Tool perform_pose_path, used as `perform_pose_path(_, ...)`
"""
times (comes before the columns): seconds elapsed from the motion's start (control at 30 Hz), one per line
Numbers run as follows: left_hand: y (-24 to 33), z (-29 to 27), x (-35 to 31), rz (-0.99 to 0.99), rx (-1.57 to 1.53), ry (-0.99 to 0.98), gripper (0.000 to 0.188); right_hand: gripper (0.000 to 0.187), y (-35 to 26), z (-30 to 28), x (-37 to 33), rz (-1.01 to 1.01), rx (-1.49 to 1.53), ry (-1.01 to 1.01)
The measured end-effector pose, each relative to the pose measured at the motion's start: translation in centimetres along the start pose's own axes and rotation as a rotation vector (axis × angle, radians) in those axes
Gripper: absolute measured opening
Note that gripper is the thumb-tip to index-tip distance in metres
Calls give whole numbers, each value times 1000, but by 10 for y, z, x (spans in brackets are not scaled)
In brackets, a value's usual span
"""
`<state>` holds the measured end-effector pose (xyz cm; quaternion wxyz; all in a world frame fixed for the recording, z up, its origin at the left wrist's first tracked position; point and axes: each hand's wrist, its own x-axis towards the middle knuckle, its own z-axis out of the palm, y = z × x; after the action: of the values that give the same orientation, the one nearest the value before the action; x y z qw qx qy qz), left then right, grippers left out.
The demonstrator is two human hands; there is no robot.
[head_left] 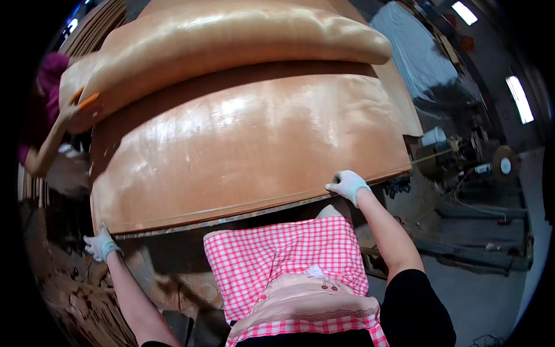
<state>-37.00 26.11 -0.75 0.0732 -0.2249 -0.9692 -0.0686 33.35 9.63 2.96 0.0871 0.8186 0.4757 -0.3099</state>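
Note:
A broad, glossy reddish-brown wood sheet [248, 139] lies flat in front of me on a stack. Along its near edge runs a thin yellowish strip [425, 158], which stretches on past the right corner toward a machine. My left hand [103, 246], in a white glove, is closed at the near left corner of the wood sheet, thumb along the corner. My right hand [348, 186], also gloved, rests over the near edge right of the middle. Its thumb and fingers pinch together at the strip.
A paler veneer sheet [231, 37] curls up over the far side. At the left, another person's hand [78, 110] with orange finger covers touches its end. Machinery [457, 150] with a round disc stands at the right, near a white cover [413, 46]. Wood scraps [87, 306] lie at lower left.

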Motion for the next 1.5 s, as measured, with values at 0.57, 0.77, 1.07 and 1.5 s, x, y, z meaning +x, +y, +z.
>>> perform_pose_path(0.57,133,-76,-523,1517,-379,-623,103,33,40,4,2,-184,209,28)
perform_pose_path(0.77,131,-74,-516,1518,-305,-571,105,33,225,-60,14,-140,174,102)
perform_pose_path(1.07,127,-76,-513,1533,-237,-543,104,33,376,-91,44,241,241,273)
perform_pose_path(1.5,112,-72,-512,1506,-654,-398,68,29,275,2,-5,103,953,932)
